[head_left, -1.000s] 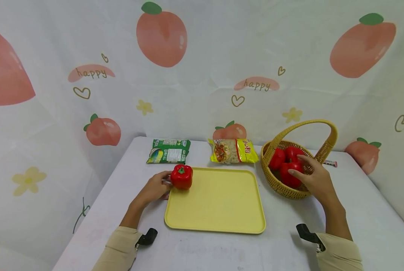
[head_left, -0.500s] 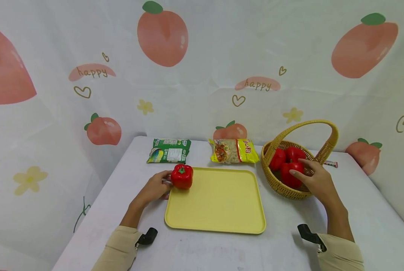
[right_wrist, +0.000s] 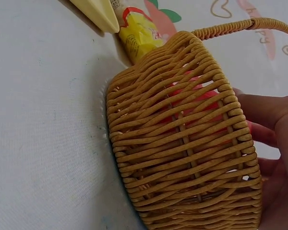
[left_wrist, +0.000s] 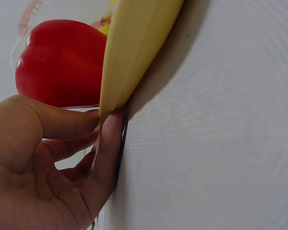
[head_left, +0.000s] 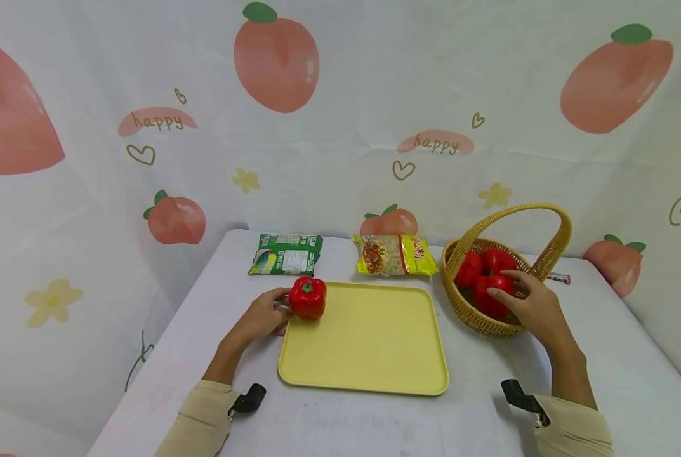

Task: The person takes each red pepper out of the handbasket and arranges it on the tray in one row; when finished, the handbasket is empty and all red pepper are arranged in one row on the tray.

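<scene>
At the left edge of the yellow tray [head_left: 369, 343], my left hand [head_left: 264, 315] pinches the rim; in the left wrist view the thumb lies on the rim with a finger beneath it. A red bell pepper [head_left: 308, 298] stands stem up on the tray's far left corner, right beside that hand. To the right, my right hand [head_left: 537, 308] reaches into a wicker basket [head_left: 477, 320] and grips the nearest red bell pepper [head_left: 491, 298] between thumb and fingers. Two more red bell peppers lie behind it in the basket. In the right wrist view the basket's weave [right_wrist: 182, 143] hides most of the grip.
A green packet [head_left: 285, 254] and a yellow bag of noodles [head_left: 395, 255] lie behind the tray. The basket's tall handle [head_left: 517, 208] arches over its opening. A small wrapped stick [head_left: 559, 277] lies right of the basket. A printed cloth hangs behind the white table [head_left: 363, 425].
</scene>
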